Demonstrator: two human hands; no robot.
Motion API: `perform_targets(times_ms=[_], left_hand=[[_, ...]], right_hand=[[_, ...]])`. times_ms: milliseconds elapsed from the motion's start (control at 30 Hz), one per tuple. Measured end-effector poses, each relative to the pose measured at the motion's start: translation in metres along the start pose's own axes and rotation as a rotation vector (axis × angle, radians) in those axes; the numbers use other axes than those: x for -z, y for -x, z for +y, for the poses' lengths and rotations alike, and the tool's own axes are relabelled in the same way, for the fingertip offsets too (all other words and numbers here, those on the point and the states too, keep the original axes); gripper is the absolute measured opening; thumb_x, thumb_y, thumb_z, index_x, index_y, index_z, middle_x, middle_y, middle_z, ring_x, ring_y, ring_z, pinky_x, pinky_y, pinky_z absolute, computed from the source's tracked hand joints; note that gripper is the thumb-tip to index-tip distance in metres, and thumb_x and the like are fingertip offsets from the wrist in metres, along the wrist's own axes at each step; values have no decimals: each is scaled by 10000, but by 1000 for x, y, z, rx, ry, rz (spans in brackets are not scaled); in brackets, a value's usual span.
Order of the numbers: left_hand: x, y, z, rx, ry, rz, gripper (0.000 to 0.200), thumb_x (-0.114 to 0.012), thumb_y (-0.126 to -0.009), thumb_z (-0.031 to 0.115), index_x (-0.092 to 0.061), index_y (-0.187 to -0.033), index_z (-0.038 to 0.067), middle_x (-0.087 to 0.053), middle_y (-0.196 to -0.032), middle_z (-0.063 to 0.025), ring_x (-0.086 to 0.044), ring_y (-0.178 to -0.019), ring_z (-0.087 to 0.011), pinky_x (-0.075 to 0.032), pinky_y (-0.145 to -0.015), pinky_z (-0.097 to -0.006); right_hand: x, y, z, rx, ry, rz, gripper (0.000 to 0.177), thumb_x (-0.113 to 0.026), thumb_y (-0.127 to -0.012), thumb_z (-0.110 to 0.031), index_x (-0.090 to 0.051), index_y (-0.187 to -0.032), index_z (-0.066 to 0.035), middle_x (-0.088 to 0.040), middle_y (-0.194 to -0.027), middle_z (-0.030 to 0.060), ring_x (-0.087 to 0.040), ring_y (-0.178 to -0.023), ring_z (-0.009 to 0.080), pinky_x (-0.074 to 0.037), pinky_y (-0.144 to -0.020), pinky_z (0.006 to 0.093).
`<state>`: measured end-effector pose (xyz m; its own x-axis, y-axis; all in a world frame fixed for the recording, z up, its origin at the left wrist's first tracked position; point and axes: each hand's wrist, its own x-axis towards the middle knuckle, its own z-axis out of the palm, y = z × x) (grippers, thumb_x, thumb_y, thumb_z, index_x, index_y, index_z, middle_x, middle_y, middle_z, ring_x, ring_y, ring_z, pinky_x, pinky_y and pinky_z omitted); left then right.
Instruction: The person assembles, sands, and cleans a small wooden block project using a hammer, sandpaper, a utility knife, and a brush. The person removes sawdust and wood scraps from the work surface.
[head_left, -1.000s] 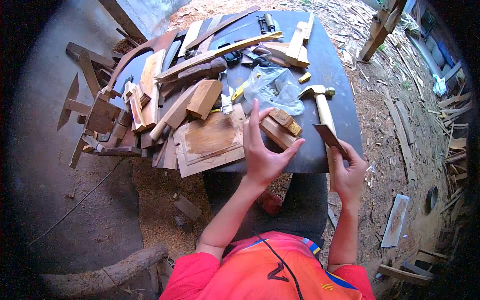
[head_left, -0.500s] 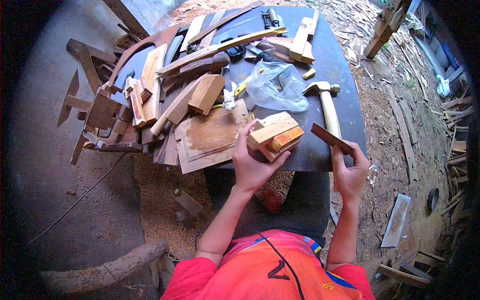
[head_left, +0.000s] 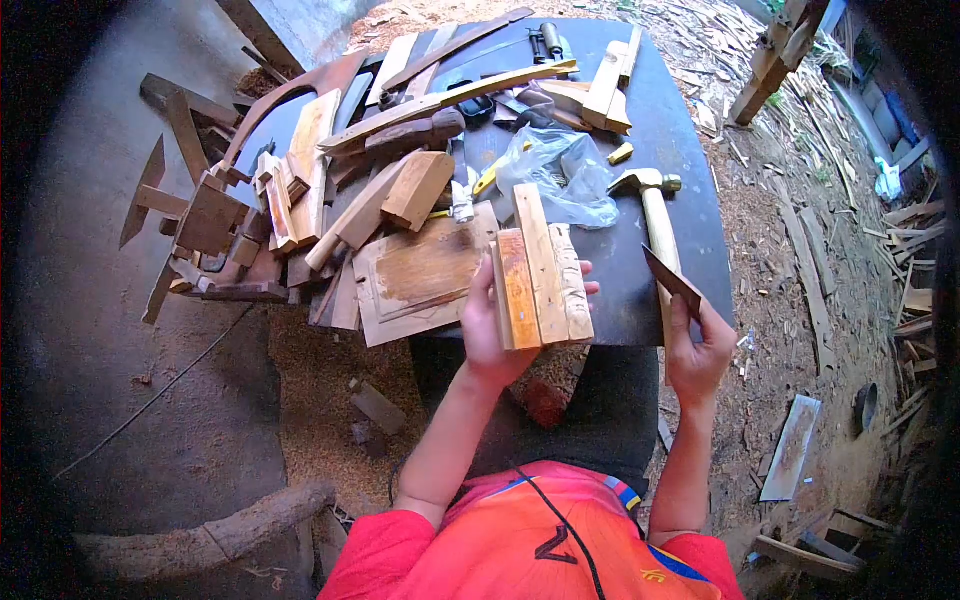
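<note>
My left hand point(head_left: 492, 325) is wrapped round a wooden block assembly point(head_left: 541, 280) made of several strips, one of them orange-stained, held upright above the table's near edge. Fingertips show past its right side. In my right hand point(head_left: 700, 345), a thin dark flat piece point(head_left: 672, 278) is pinched between thumb and fingers, pointing up and left. Just behind it a hammer point(head_left: 660, 225) lies on the dark table point(head_left: 700, 170), its handle partly hidden by that hand. A clear plastic bag point(head_left: 565, 175) lies beyond the block assembly.
A wooden panel point(head_left: 425, 275), cut blocks point(head_left: 418, 190) and long strips point(head_left: 450, 97) are piled on the table's left half. A wooden frame-like piece point(head_left: 205, 215) juts out at the left. Wood scraps cover the ground at right, near a post point(head_left: 775, 65).
My left hand has turned the block assembly from lying sideways to upright, its stained strip now facing me. The dark flat piece in my right hand has shifted slightly right and tilted more steeply.
</note>
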<state>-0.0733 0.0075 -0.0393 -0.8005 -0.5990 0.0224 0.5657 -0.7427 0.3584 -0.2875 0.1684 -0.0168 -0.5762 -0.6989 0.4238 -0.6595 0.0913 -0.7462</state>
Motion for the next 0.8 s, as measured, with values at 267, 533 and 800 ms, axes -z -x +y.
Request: perform_targets(times_ms=[267, 533, 800], left_hand=[[-3, -4, -8, 18, 50, -58, 887, -267, -1165, 697, -314, -1731, 15, -493, -1665, -260, -540, -1504, -494, -549, -1148, -687], [-27, 0, -6, -183, -1012, 449, 749, -339, -1213, 617, -669, -1406, -27, -766, -1252, -129, -743, -1120, -167, -572, -1008, -317], [-11, -34, 38, 18, -1328, 443, 614, -713, -1131, 326, -572, -1576, -73, -833, -1142, -144, -743, -935, -126, -593, -835, -307]], right_hand=[[-2, -5, -7, 100, -22, -17, 317, -728, -1053, 9, -794, -1362, -19, -788, -1394, 179, -767, -1292, 293, -580, -1103, 387], [-5, -3, 2, 176, 13, -38, 479, -743, -928, 91, -800, -1376, -70, -654, -1596, 198, -724, -1366, 352, -587, -1126, 416], [-6, -3, 2, 139, -25, -60, 507, -727, -903, 108, -804, -1371, -72, -616, -1638, 198, -746, -1327, 343, -605, -1104, 424]])
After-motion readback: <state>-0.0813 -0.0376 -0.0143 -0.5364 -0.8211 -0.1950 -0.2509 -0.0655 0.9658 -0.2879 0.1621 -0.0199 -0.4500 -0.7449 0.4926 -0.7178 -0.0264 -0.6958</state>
